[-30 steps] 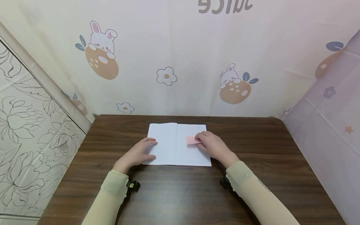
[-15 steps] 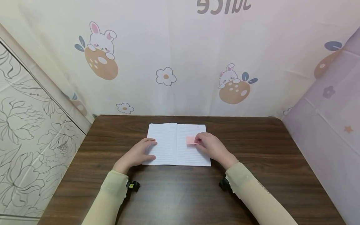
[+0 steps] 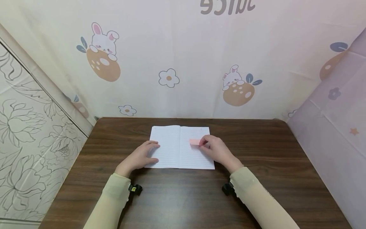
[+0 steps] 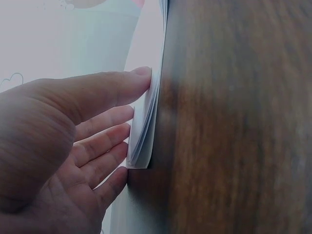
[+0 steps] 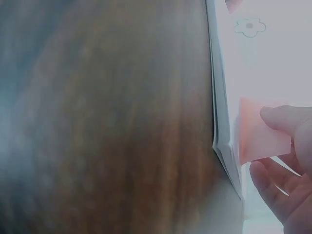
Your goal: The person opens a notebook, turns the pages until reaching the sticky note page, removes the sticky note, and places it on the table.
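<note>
An open notebook (image 3: 167, 152) with lined white pages lies on the brown wooden table. My left hand (image 3: 138, 156) rests at its left edge, thumb and fingers spread over the page; in the left wrist view the thumb (image 4: 109, 92) lies on the page near the stacked sheet edges (image 4: 146, 131). Over the right page, my right hand (image 3: 218, 149) pinches the right end of a pink sticky note (image 3: 194, 142) between thumb and fingers. From the right wrist, the note (image 5: 261, 139) stands tilted up, its face covered in part by the thumb.
The wooden table (image 3: 177, 197) stretches out on both sides and in front of the notebook. A curtain (image 3: 194, 95) printed with rabbits and flowers hangs right behind the table's back edge. More patterned cloth (image 3: 334, 105) hangs at the right.
My right fingertips have shifted slightly, and the pink sticky note now looks narrower from above, its near edge raised. The left hand and the notebook have stayed in place.
</note>
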A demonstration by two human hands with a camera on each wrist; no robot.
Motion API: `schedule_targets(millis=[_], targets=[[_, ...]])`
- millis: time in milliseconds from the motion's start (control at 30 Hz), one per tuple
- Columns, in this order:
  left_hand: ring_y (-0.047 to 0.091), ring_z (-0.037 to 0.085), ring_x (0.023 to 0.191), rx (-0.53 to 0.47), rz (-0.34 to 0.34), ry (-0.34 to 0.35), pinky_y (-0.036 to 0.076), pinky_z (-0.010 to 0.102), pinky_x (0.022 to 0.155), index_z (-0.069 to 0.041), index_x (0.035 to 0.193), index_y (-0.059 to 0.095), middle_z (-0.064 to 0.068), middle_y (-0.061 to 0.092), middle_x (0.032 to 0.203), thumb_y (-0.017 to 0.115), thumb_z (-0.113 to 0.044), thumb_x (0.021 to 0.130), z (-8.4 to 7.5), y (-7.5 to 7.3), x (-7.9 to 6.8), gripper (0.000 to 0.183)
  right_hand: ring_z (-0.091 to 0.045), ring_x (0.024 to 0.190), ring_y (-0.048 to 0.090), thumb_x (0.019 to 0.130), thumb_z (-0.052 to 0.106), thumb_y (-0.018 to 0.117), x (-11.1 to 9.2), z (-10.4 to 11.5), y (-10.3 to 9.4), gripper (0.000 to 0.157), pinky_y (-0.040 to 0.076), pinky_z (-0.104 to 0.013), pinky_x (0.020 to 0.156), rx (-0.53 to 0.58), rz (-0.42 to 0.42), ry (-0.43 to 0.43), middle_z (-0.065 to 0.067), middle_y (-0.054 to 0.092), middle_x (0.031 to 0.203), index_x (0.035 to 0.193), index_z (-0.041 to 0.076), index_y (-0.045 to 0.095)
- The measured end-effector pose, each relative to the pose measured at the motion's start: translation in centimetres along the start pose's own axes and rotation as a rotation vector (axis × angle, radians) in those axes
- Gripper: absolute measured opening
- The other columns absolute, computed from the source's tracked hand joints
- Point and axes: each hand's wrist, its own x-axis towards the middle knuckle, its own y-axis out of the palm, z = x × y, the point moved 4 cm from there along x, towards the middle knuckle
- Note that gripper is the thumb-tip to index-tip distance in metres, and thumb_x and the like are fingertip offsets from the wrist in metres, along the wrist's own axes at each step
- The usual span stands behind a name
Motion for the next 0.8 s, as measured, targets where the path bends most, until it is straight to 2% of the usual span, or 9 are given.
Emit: schedule_targets(millis=[200,333,367,467,567,600,700,800], targets=[[0.047,0.042,0.15,-0.009,0.003,0.004,0.039,0.06,0.122,-0.001,0.151,0.06,0.022,0.049,0.162,0.086,-0.016,0.095,0.1,0.0,0.0,0.064,-0.022,0.09,0.062,0.101,0.019,0.081,-0.3,-0.6,-0.3,0.01,0.057,-0.042,0.084,0.081,-0.068,0.076,-0.003,0.074,0.104,0.106,0.015,0.073],[0.048,0.044,0.149,-0.02,-0.009,0.032,0.039,0.063,0.121,0.0,0.15,0.061,0.023,0.051,0.161,0.087,-0.018,0.094,0.2,0.0,0.1,0.064,-0.025,0.091,0.062,0.104,0.024,0.078,-0.5,-1.3,-0.8,0.014,0.055,-0.041,0.083,0.152,-0.137,0.141,-0.006,0.073,0.101,0.108,0.012,0.072],[0.048,0.044,0.148,-0.015,-0.019,0.054,0.04,0.061,0.121,0.0,0.15,0.061,0.023,0.051,0.16,0.087,-0.02,0.095,0.7,0.3,0.3,0.064,-0.026,0.091,0.063,0.104,0.025,0.077,-0.5,-1.5,-0.9,0.016,0.055,-0.04,0.083,0.178,-0.155,0.164,-0.007,0.073,0.101,0.109,0.011,0.072],[0.049,0.044,0.146,-0.011,-0.032,0.076,0.041,0.064,0.119,-0.001,0.149,0.062,0.023,0.052,0.158,0.087,-0.023,0.095,0.6,0.3,0.4,0.063,-0.026,0.095,0.066,0.106,0.029,0.075,-0.6,-2.3,-1.3,0.023,0.056,-0.035,0.082,0.28,-0.206,0.244,-0.01,0.074,0.105,0.113,0.008,0.071],[0.049,0.043,0.147,-0.016,-0.024,0.065,0.04,0.063,0.12,-0.002,0.149,0.062,0.022,0.052,0.159,0.086,-0.023,0.096,0.6,0.3,0.4,0.062,-0.027,0.097,0.068,0.107,0.03,0.073,-0.7,-3.1,-1.8,0.028,0.059,-0.03,0.081,0.415,-0.258,0.324,-0.014,0.073,0.11,0.118,0.005,0.069],[0.048,0.043,0.148,-0.024,-0.012,0.043,0.039,0.064,0.12,-0.002,0.149,0.062,0.022,0.052,0.16,0.087,-0.021,0.095,0.1,0.0,0.2,0.062,-0.027,0.097,0.068,0.108,0.03,0.073,-0.8,-3.3,-2.0,0.029,0.06,-0.03,0.081,0.461,-0.278,0.339,-0.015,0.073,0.113,0.12,0.004,0.068],[0.047,0.042,0.15,-0.031,-0.002,0.03,0.038,0.061,0.123,-0.002,0.151,0.062,0.021,0.051,0.161,0.086,-0.021,0.096,0.1,0.0,0.2,0.063,-0.029,0.098,0.069,0.108,0.025,0.072,-1.0,-3.9,-2.8,0.03,0.063,-0.032,0.084,0.552,-0.336,0.353,-0.019,0.071,0.116,0.122,0.0,0.065],[0.049,0.043,0.147,-0.036,-0.02,0.058,0.04,0.061,0.121,-0.002,0.149,0.063,0.022,0.052,0.16,0.087,-0.023,0.095,0.5,0.1,0.3,0.063,-0.029,0.101,0.069,0.108,0.023,0.071,-1.2,-4.7,-3.8,0.03,0.061,-0.027,0.086,0.541,-0.375,0.319,-0.022,0.07,0.118,0.122,-0.003,0.063]])
